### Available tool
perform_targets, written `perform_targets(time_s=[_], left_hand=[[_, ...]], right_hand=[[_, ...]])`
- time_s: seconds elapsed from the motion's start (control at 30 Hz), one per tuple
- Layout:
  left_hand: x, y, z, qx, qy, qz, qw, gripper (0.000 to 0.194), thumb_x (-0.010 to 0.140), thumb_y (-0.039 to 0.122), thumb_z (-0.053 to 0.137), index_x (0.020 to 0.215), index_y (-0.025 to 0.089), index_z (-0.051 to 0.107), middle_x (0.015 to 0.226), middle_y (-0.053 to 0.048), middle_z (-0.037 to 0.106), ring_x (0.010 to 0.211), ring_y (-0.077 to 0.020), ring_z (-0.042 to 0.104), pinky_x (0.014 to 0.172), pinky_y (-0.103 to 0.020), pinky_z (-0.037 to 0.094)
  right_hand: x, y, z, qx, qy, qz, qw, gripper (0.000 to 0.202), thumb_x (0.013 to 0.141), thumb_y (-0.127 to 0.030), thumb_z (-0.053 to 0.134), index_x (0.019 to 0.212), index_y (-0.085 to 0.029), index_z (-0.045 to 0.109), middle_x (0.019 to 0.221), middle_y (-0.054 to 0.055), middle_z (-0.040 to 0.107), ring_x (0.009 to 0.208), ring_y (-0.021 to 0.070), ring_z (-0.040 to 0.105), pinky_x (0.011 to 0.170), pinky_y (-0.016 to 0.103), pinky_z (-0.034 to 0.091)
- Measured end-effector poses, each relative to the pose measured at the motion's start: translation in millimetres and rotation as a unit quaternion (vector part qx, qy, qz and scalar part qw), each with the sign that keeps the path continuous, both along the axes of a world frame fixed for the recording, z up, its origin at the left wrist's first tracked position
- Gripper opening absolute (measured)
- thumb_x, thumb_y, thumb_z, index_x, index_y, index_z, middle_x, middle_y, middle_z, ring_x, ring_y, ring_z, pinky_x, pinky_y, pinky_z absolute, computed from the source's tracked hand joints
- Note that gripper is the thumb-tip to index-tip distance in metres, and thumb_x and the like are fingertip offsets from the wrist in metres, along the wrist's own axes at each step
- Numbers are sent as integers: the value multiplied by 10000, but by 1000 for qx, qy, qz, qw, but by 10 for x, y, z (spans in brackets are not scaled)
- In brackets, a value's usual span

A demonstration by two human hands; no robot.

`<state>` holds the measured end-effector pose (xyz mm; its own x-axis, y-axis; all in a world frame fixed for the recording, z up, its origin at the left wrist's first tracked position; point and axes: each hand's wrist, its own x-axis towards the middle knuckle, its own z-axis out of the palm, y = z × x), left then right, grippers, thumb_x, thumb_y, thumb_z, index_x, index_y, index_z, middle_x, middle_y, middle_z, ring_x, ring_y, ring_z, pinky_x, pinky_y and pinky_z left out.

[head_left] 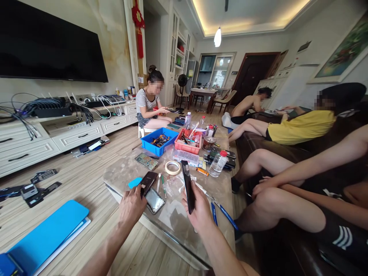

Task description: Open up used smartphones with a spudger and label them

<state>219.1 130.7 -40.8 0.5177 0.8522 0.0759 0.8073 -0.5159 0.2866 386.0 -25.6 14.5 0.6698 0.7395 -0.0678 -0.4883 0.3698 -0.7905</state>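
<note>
My right hand (201, 212) is closed around a black smartphone (187, 188), held upright and edge-on above the table. My left hand (132, 207) grips the near left edge of a dark phone back cover (149, 181) low over the tabletop. Just beside its fingers lies a phone frame (155, 201) with a shiny silvery face. A blue plastic piece (135, 183), a thin metal pry tool (158, 182) and a green-handled tool (163, 186) are close by. Blue-handled pliers (227, 216) rest right of my right hand.
On the stone-topped table (120, 172) stand a blue bin (159, 142), a red basket (188, 147), a tape roll (173, 168), a phone (147, 161), an orange cutter (202, 171) and a bottle (217, 164). Several people sit around; one person's knees (276, 203) are close on the right.
</note>
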Motion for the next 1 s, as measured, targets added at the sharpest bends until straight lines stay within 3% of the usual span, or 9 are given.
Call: perform_targets(time_s=[0.13,0.27,0.4,0.47,0.6,0.7,0.8,1.0], left_hand=[[-55,29,57,-38,-34,16,999,521,944,188,376,1432,136,552,1075,-191,722,1017,-335,678,885,-438,493],[-144,123,73,-90,-114,53,988,432,988,278,363,1322,172,616,985,-180,719,993,-355,685,880,-485,490],[-178,201,122,-174,-256,83,947,385,999,334,352,1169,142,639,941,-172,722,972,-336,707,875,-478,523],[-168,171,159,-234,-341,63,908,405,1004,399,354,1152,134,623,1012,-161,736,973,-293,725,857,-422,563],[-127,-35,200,-376,-485,-4,789,522,930,566,533,1202,125,601,1128,-155,746,981,-269,749,866,-411,612],[-99,-215,198,-484,-557,-6,675,482,812,480,766,1120,128,643,1050,-131,762,867,-241,761,801,-387,640],[-78,-365,191,-556,-601,-2,574,404,773,324,850,1081,137,667,995,-100,767,818,-209,756,742,-342,651],[-50,-610,236,-606,-598,-47,522,393,804,227,826,1149,175,644,1064,-71,733,839,-195,746,757,-355,658]], right_hand=[[-4,8,-12,-12,24,-13,1000,371,729,-546,865,844,-238,692,652,-19,667,565,169,609,462,274,467],[-9,19,-6,-21,42,-25,999,366,667,-498,915,803,-235,699,730,-7,723,634,171,655,499,263,495],[1,22,-38,-35,54,-31,997,334,654,-421,925,831,-233,713,825,3,772,724,189,706,567,266,535],[5,21,-50,-42,54,-26,997,318,665,-388,918,869,-233,729,871,4,789,761,191,722,604,265,549],[-20,28,-34,-55,33,-15,998,382,674,-396,901,987,-230,761,972,22,809,877,223,740,700,287,572],[-68,46,-23,-72,6,-7,997,420,677,-420,897,1026,-223,771,952,29,813,927,259,744,759,320,576],[-120,58,-36,-92,-17,1,996,417,683,-435,899,1019,-223,771,952,34,815,922,282,747,781,355,577],[-171,49,-90,-115,-63,2,991,433,723,-480,873,1062,-235,759,1047,34,807,949,272,730,807,354,562]])
